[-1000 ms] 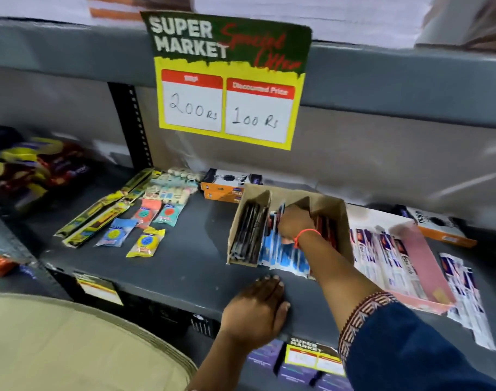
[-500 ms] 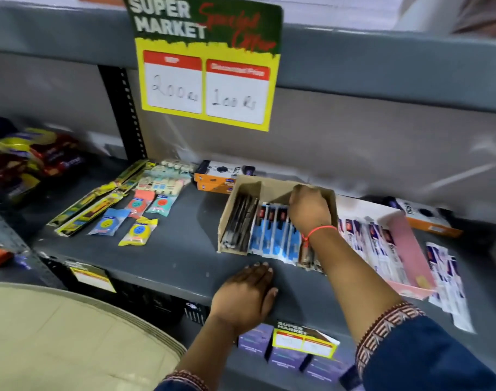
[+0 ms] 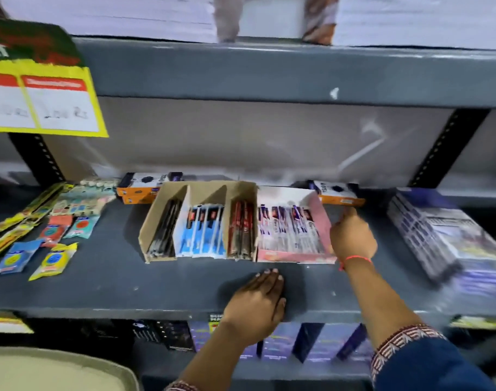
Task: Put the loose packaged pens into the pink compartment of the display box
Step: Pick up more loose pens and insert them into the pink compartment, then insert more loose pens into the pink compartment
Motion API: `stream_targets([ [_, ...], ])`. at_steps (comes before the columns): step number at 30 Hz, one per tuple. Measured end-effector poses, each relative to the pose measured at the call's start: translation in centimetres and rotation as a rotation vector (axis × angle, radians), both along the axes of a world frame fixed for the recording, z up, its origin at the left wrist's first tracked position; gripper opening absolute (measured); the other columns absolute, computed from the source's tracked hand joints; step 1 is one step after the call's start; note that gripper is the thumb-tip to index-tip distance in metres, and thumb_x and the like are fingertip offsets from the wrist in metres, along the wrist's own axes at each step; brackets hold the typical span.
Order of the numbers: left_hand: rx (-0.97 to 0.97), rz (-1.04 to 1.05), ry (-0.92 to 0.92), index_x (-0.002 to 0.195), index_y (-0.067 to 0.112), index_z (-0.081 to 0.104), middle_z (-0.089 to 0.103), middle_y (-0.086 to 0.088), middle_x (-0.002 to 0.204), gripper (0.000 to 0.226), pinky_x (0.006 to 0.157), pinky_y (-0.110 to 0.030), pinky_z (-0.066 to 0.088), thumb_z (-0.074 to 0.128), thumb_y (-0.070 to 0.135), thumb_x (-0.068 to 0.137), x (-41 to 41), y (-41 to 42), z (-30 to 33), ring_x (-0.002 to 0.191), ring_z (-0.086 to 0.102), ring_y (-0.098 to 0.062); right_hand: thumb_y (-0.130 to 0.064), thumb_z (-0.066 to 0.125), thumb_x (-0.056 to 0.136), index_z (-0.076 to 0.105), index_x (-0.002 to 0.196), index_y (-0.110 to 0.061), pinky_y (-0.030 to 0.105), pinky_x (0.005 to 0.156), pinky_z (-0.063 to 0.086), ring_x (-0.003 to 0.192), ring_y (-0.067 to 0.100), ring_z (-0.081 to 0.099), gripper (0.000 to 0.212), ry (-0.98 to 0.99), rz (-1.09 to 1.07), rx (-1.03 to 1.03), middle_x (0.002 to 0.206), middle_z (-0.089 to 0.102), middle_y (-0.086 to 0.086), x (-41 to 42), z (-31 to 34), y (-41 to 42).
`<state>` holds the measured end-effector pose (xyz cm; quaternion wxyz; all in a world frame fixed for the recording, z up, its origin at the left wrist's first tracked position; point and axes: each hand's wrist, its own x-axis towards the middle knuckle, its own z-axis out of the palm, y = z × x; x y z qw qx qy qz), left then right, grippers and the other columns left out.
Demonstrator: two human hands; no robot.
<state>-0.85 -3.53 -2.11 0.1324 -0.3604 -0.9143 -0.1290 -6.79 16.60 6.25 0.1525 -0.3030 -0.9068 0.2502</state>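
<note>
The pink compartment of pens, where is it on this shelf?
In the head view the pink compartment sits mid-shelf, slightly right of centre, against the right end of the brown cardboard display box, with the right hand at its right wall.

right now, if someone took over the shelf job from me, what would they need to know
Left hand: flat on the shelf front edge, holding nothing.
Right hand: empty, at the right wall of the pink compartment, one finger pointing up.
Packaged pens lie in rows inside the pink compartment, which sits against the cardboard display box.
Done: those pens are in.
Left: no loose pens show beside the box; the blurred stack on the right cannot be identified, so check it.
</note>
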Motion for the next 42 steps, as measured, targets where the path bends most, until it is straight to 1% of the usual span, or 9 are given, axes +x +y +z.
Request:
stream_targets([
  [3, -0.063, -0.057, -0.073, 0.133, 0.000, 0.043, 0.042, -0.016, 0.142, 0.049, 0.108, -0.032, 0.027, 0.050, 0.029, 0.094, -0.5, 2.8, 0.2, 0.129, 0.040, -0.025, -0.012, 0.048, 0.087, 0.051, 0.119, -0.001, 0.045, 0.090, 0.048, 0.115, 0.042, 0.055, 0.034, -0.151, -0.008, -0.009, 0.123, 0.058, 0.026, 1.2, -1.8, 3.0],
  [6, -0.118, -0.070, -0.093, 0.142, 0.006, 0.026, 0.023, -0.012, 0.153, 0.050, 0.112, -0.028, 0.007, 0.027, 0.033, 0.100, -1.6, 4.4, 0.3, 0.138, 0.021, -0.022, -0.005, 0.048, 0.084, 0.054, 0.119, 0.003, 0.044, 0.092, 0.047, 0.115, 0.043, 0.055, 0.036, -0.230, -0.015, -0.089, 0.124, 0.057, 0.028, 1.4, -3.1, 4.8],
  [14, -0.137, -0.046, -0.069, 0.143, 0.014, 0.025, 0.025, -0.004, 0.153, 0.050, 0.112, -0.025, 0.005, 0.025, 0.038, 0.099, -2.3, 5.0, -0.8, 0.138, 0.020, -0.016, -0.006, 0.057, 0.082, 0.061, 0.112, 0.008, 0.033, 0.084, 0.048, 0.111, 0.038, 0.060, 0.033, -0.277, 0.025, -0.330, 0.121, 0.063, 0.026, -0.3, -3.0, 7.6],
  [21, -0.151, -0.035, -0.092, 0.143, 0.015, 0.026, 0.025, -0.003, 0.152, 0.050, 0.112, -0.025, 0.005, 0.026, 0.038, 0.099, -2.1, 5.1, -0.5, 0.138, 0.021, -0.015, -0.004, 0.065, 0.077, 0.063, 0.084, 0.003, 0.027, 0.058, 0.040, 0.067, 0.026, 0.052, 0.010, -0.231, 0.085, -0.602, 0.080, 0.060, 0.017, -0.7, -2.9, 8.6],
  [24, -0.134, -0.041, -0.071, 0.132, 0.011, 0.048, 0.047, -0.008, 0.140, 0.045, 0.107, -0.032, 0.030, 0.046, 0.033, 0.093, -1.8, 5.2, 0.0, 0.127, 0.045, -0.019, 0.002, 0.067, 0.076, 0.051, 0.058, -0.008, 0.017, 0.036, 0.033, 0.032, 0.012, 0.041, 0.027, -0.113, 0.135, -0.774, 0.048, 0.046, 0.005, 0.4, -2.7, 8.9],
  [27, -0.111, -0.035, -0.009, 0.110, 0.013, 0.068, 0.068, -0.004, 0.114, 0.040, 0.082, -0.032, 0.054, 0.070, 0.033, 0.075, -1.6, 5.2, 0.4, 0.102, 0.065, -0.016, 0.005, 0.066, 0.078, 0.054, 0.063, -0.009, 0.011, 0.031, 0.026, 0.024, 0.004, 0.036, 0.024, 0.061, 0.197, -1.019, 0.036, 0.048, 0.000, 2.1, -2.6, 8.6],
  [29, -0.112, -0.025, -0.018, 0.114, 0.014, 0.065, 0.065, -0.004, 0.120, 0.042, 0.088, -0.033, 0.052, 0.064, 0.035, 0.079, -1.6, 5.2, 0.2, 0.108, 0.062, -0.017, 0.005, 0.065, 0.079, 0.059, 0.068, -0.010, 0.014, 0.036, 0.033, 0.031, 0.003, 0.044, 0.020, 0.119, 0.261, -1.121, 0.041, 0.055, -0.003, 3.2, -2.4, 8.3],
  [33, -0.131, -0.005, -0.111, 0.141, 0.016, 0.032, 0.027, -0.001, 0.151, 0.050, 0.113, -0.029, 0.016, 0.035, 0.039, 0.097, -2.0, 5.2, -0.4, 0.137, 0.026, -0.015, 0.003, 0.067, 0.077, 0.065, 0.069, -0.015, 0.012, 0.038, 0.032, 0.040, 0.003, 0.048, 0.021, 0.132, 0.335, -1.170, 0.046, 0.061, -0.008, 4.2, -2.1, 7.8],
  [42, -0.147, 0.036, -0.122, 0.143, 0.022, 0.027, 0.024, 0.004, 0.153, 0.052, 0.112, -0.029, 0.018, 0.030, 0.045, 0.096, -2.1, 5.2, -0.8, 0.138, 0.020, -0.013, 0.003, 0.066, 0.078, 0.063, 0.065, -0.016, 0.012, 0.035, 0.029, 0.035, 0.000, 0.047, 0.023, 0.109, 0.402, -1.106, 0.044, 0.061, -0.009, 3.0, -1.0, 6.2],
])
